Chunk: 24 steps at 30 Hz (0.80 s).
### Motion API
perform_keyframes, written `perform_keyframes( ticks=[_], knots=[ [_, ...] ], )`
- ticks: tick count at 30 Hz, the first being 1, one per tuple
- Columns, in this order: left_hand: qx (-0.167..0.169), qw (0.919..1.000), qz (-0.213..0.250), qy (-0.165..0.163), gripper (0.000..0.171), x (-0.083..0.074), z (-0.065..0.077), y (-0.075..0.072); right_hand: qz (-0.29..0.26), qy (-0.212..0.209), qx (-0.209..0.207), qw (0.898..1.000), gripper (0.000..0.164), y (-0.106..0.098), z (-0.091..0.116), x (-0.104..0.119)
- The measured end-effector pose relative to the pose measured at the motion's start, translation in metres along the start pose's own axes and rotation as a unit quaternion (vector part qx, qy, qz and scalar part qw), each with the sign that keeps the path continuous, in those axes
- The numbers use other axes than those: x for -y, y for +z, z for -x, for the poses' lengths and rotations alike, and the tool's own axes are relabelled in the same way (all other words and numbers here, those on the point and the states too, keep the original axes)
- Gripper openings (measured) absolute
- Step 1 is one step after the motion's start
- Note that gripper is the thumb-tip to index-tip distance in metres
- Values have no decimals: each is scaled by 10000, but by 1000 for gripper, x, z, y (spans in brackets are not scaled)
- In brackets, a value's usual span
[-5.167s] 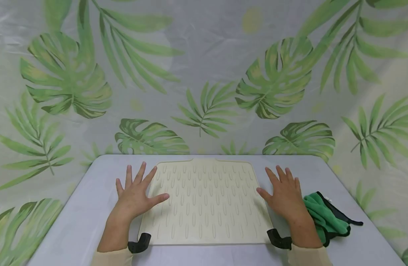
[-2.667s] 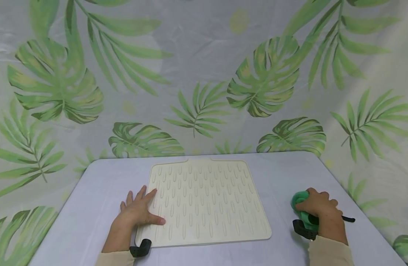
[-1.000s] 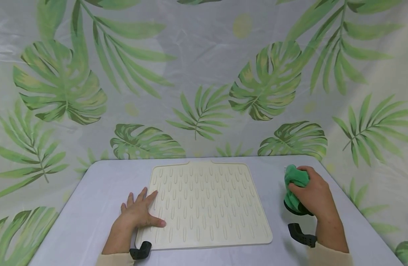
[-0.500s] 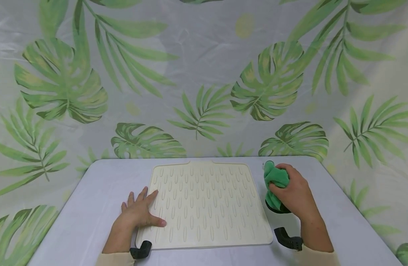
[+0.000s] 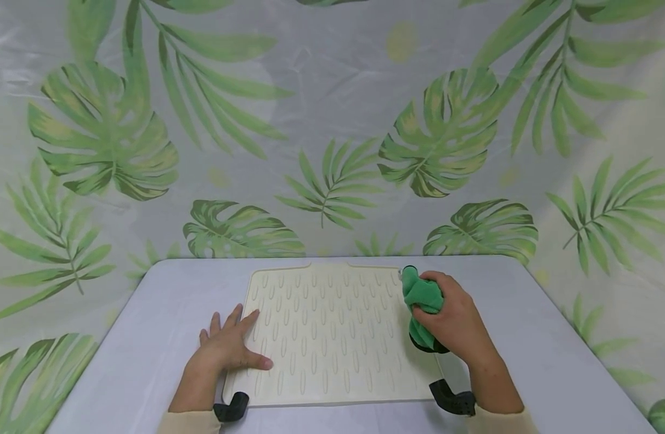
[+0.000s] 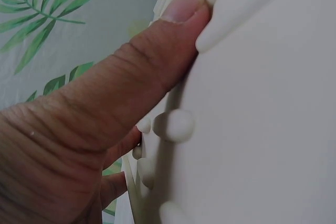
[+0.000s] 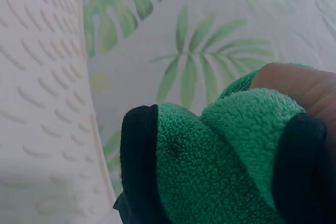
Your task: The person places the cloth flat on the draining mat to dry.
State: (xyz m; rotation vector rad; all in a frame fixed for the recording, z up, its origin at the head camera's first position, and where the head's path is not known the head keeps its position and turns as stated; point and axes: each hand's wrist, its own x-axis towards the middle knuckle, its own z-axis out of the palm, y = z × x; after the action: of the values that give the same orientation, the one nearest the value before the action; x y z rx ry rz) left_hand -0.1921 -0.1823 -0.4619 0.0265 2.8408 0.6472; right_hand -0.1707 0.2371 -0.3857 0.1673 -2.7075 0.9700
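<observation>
A cream drying mat [image 5: 332, 337] with raised oval ridges lies flat on the white-covered table. My left hand [image 5: 224, 349] rests spread over its left edge; in the left wrist view the thumb [image 6: 152, 51] presses against the ridged surface. My right hand [image 5: 454, 316] grips a bunched green cleaning cloth [image 5: 423, 298] with black trim over the mat's right edge. Up close in the right wrist view, the fluffy cloth [image 7: 210, 166] fills the grasp and hides most of the fingers. The mat [image 7: 42, 103] stands to its left there.
White cloth covers the table [image 5: 164, 313], which has rounded far corners. Behind it hangs a curtain [image 5: 332, 120] printed with green leaves. A black wrist mount [image 5: 452, 398] sits at my right wrist and another black mount [image 5: 232, 407] at my left.
My right hand took up the green cloth from the table's right side and carried it left to the mat's right edge. My left hand came down onto the mat's left edge and stays there.
</observation>
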Motion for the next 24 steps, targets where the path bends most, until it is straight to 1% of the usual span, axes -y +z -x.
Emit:
perform_keyframes(
  ticks=[4,8,12,24],
  knots=[
    [5,10000,-30,-6,135,0,-1,0,-35,-149,-2,9999,55,9,1,5],
    [7,10000,-37,-24,134,0,0,0,-101,-455,-99,9989,57,20,1,9],
    [14,10000,-31,-34,133,-1,0,0,-180,-716,-102,9972,59,30,3,13],
    [-22,10000,55,-22,132,1,-1,1,-332,-1109,-37,9933,61,53,6,24]
  ],
)
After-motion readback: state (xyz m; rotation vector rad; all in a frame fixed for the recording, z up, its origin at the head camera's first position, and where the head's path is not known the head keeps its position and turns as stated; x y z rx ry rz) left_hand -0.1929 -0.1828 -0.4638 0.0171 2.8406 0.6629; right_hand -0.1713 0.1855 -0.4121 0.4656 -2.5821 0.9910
